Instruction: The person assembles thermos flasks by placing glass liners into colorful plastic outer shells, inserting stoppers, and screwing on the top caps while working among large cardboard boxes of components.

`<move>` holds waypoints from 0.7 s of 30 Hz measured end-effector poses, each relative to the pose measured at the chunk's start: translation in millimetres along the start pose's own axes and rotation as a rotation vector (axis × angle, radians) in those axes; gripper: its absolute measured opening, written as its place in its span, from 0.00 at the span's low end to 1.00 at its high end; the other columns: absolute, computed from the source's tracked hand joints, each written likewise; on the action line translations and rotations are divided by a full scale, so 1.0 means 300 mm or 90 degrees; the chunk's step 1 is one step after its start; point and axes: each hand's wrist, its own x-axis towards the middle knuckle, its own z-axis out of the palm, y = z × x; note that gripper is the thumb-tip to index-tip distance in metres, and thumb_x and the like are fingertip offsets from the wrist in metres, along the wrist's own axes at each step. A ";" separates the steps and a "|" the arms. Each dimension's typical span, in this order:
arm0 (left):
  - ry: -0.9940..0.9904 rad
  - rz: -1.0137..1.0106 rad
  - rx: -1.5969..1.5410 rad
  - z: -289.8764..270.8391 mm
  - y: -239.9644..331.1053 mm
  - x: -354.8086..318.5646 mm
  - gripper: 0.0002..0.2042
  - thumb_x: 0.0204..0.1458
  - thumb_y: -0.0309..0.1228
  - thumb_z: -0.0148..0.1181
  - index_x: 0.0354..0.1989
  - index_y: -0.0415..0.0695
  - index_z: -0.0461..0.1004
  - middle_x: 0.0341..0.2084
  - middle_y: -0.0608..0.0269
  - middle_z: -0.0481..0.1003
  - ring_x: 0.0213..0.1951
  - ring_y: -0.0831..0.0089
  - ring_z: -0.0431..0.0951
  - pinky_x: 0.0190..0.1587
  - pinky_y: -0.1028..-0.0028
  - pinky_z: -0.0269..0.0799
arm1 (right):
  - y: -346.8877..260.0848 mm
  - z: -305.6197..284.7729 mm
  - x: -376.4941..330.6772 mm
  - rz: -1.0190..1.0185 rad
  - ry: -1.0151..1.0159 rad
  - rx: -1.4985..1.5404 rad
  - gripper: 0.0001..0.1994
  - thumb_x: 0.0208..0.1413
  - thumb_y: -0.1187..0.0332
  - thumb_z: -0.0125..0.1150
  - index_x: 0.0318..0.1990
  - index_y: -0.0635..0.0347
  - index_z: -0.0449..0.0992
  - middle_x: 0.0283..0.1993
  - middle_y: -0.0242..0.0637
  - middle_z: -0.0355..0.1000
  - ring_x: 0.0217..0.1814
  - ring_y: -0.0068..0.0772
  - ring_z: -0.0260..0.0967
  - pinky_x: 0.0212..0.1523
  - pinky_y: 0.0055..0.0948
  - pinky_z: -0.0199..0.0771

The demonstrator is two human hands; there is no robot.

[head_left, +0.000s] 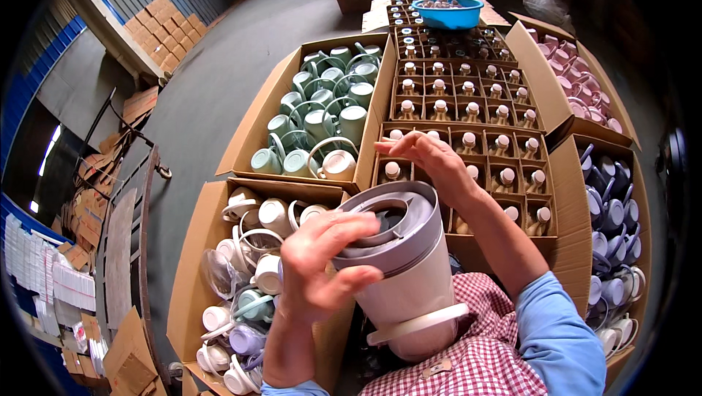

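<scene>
A pale jug-like body (409, 286) with a white handle (417, 324) leans tilted against the checked apron over my lap. Its upper end faces up and carries a grey ring (395, 213) around a round hole. Close beside that ring, at its left, my left hand (322, 257) is open with thumb and fingers apart, slightly blurred; whether it touches the rim I cannot tell. My right hand (431, 162) hovers beyond the ring, fingers stretched to the left above the divided carton (468, 131) of brownish bottle-shaped flasks with white tops. Nothing shows in either hand.
Cartons surround me: green jugs (319, 124) ahead left, white and lilac jugs (269, 273) at left, pink (578, 89) and blue-violet jugs (614, 213) at right. A blue basin (447, 14) sits on the farther flasks. A wheeled cart (121, 250) stands far left.
</scene>
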 end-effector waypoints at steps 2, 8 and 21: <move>0.037 0.027 0.211 0.028 0.015 -0.004 0.25 0.45 0.49 0.61 0.38 0.35 0.77 0.35 0.51 0.77 0.37 0.58 0.78 0.42 0.69 0.72 | 0.005 0.013 0.017 -0.024 -0.069 0.141 0.27 0.60 0.46 0.43 0.44 0.66 0.72 0.49 0.49 0.71 0.60 0.39 0.63 0.62 0.38 0.58; 0.122 0.068 -0.100 0.019 -0.057 0.020 0.17 0.44 0.41 0.58 0.32 0.37 0.80 0.30 0.54 0.79 0.35 0.61 0.79 0.48 0.63 0.68 | -0.040 0.077 -0.030 0.057 -0.187 -0.207 0.21 0.62 0.58 0.41 0.33 0.66 0.77 0.31 0.41 0.76 0.34 0.29 0.74 0.39 0.27 0.72; 0.168 -0.156 -0.381 -0.027 -0.256 -0.001 0.37 0.56 0.58 0.36 0.41 0.29 0.75 0.50 0.40 0.70 0.52 0.57 0.70 0.57 0.64 0.61 | -0.147 0.158 0.009 -0.029 -0.191 -0.161 0.28 0.58 0.47 0.47 0.38 0.70 0.75 0.39 0.48 0.75 0.42 0.39 0.74 0.45 0.32 0.73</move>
